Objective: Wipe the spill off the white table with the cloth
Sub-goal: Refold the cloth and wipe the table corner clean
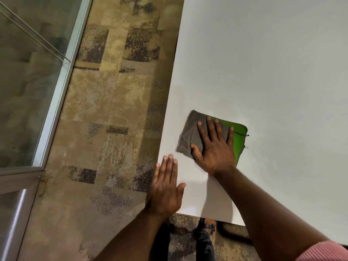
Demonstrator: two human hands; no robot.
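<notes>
A folded cloth, grey on top with a green side showing at its right, lies on the white table near the table's left edge. My right hand is pressed flat on the cloth with its fingers spread. My left hand lies flat with fingers together on the table's near left corner, partly over the edge, holding nothing. No spill stands out on the white surface; a tiny dark speck sits beyond the cloth.
The table's left edge runs beside a patterned brown carpet. A glass partition with a metal frame stands at the far left. Below the table's near edge my foot in a dark sandal shows.
</notes>
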